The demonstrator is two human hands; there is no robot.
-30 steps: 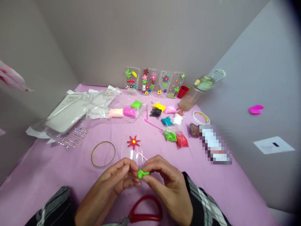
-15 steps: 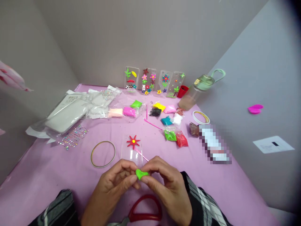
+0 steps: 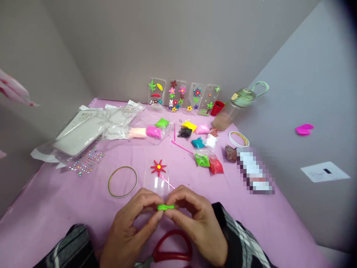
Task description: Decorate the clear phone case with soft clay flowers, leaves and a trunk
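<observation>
A small strip of bright green modelling clay (image 3: 166,207) is pinched between the fingertips of both hands, above the table's near edge. My left hand (image 3: 134,223) grips its left end, and my right hand (image 3: 196,223) grips its right end. Just beyond them lies a clear phone case (image 3: 149,180) bearing a red clay flower (image 3: 158,168) with a yellow centre. A thin pink tool (image 3: 167,181) touches the case area. Red-handled scissors (image 3: 173,257) lie below my hands, their blades partly out of view.
At left are a tape ring (image 3: 122,181), a rhinestone sheet (image 3: 87,160) and packaged cases (image 3: 79,134). Several clay packets, such as a red one (image 3: 216,165), lie to the right. Decorated cases (image 3: 177,96) lean on the back wall beside a bottle (image 3: 234,108).
The green clay has gone from a wider, lobed shape to a thinner, flatter-looking strip, narrowed near the middle. Both hands stay close together around it.
</observation>
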